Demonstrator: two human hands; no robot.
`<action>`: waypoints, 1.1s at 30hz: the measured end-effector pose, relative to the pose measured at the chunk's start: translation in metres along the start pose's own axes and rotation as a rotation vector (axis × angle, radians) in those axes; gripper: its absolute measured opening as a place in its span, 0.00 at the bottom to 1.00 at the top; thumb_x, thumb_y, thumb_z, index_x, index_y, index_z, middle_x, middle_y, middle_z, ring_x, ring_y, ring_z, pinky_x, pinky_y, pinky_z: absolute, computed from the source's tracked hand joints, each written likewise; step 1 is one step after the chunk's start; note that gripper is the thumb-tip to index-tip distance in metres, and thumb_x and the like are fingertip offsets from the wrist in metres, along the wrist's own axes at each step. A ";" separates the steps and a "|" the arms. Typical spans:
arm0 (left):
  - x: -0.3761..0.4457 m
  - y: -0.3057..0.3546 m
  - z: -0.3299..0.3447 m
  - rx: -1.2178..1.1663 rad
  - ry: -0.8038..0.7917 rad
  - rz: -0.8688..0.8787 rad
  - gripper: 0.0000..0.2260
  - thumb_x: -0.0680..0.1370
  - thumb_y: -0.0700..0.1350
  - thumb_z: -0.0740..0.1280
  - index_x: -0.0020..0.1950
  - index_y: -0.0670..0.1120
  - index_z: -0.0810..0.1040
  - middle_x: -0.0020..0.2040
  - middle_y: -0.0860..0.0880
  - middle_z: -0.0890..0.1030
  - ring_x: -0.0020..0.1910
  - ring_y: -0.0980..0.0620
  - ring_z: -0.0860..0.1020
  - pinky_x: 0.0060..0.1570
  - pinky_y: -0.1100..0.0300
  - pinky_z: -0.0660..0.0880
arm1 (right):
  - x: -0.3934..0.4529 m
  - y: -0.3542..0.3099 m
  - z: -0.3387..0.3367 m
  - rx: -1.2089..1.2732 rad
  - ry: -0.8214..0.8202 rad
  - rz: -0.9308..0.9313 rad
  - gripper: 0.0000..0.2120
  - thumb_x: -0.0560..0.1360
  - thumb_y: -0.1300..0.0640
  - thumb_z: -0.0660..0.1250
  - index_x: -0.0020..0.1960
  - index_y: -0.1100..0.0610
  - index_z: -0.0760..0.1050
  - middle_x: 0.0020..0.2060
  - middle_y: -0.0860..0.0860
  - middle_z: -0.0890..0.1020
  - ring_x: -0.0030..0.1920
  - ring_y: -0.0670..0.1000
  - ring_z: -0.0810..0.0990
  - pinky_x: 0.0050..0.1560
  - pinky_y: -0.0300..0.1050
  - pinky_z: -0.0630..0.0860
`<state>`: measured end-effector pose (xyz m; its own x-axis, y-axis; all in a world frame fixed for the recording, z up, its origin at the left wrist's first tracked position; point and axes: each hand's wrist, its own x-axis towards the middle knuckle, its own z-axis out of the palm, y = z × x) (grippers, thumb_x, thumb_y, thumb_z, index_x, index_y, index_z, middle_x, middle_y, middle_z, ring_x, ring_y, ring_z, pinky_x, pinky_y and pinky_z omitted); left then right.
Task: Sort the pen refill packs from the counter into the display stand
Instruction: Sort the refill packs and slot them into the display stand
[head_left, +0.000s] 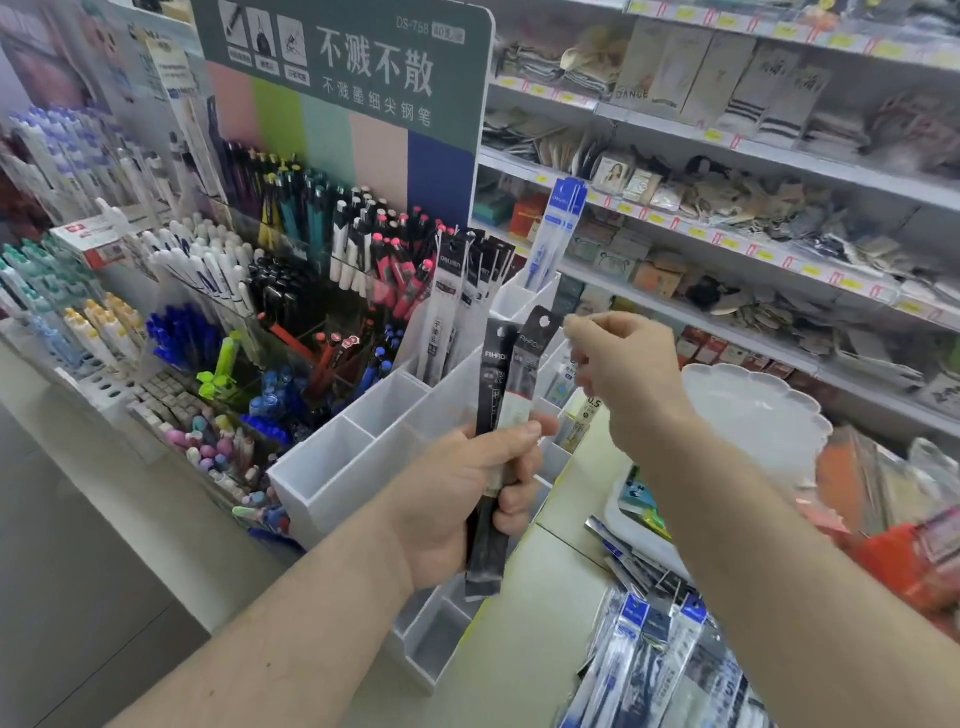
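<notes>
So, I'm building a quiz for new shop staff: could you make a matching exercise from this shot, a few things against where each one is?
Things:
1. black refill packs
2. blue refill pack
3. pile of blue and white packs
4. white scalloped dish

Places:
A. lying on the counter, lower right
B. held in the left hand
C. standing in a back slot of the display stand
D. beyond the right hand

Pairs: 1-B, 2-C, 3-A, 4-D
</notes>
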<state>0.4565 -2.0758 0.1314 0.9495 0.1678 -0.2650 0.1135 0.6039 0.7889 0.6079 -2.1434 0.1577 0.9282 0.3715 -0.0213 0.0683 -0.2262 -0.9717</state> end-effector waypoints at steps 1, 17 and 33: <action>0.001 -0.003 0.000 -0.023 -0.005 -0.016 0.13 0.69 0.42 0.66 0.53 0.43 0.76 0.31 0.51 0.69 0.24 0.56 0.64 0.23 0.66 0.59 | -0.017 0.004 -0.003 0.040 -0.030 0.014 0.11 0.76 0.59 0.71 0.35 0.57 0.77 0.26 0.49 0.74 0.25 0.49 0.70 0.29 0.42 0.67; -0.011 -0.031 -0.006 0.125 -0.102 -0.101 0.16 0.75 0.41 0.65 0.63 0.39 0.77 0.53 0.38 0.83 0.51 0.41 0.83 0.51 0.47 0.81 | -0.100 0.045 -0.035 0.181 -0.192 0.128 0.05 0.78 0.63 0.68 0.47 0.60 0.83 0.38 0.51 0.86 0.37 0.49 0.83 0.35 0.45 0.78; -0.007 -0.037 -0.005 0.100 0.062 -0.070 0.12 0.79 0.43 0.65 0.60 0.41 0.80 0.54 0.36 0.84 0.48 0.41 0.83 0.48 0.48 0.82 | -0.107 0.054 -0.038 0.295 -0.116 0.151 0.07 0.81 0.60 0.63 0.50 0.59 0.80 0.44 0.57 0.86 0.43 0.56 0.84 0.48 0.56 0.81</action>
<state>0.4438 -2.0956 0.1014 0.9187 0.1779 -0.3527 0.2103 0.5356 0.8179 0.5264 -2.2295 0.1166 0.8710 0.4571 -0.1801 -0.1911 -0.0225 -0.9813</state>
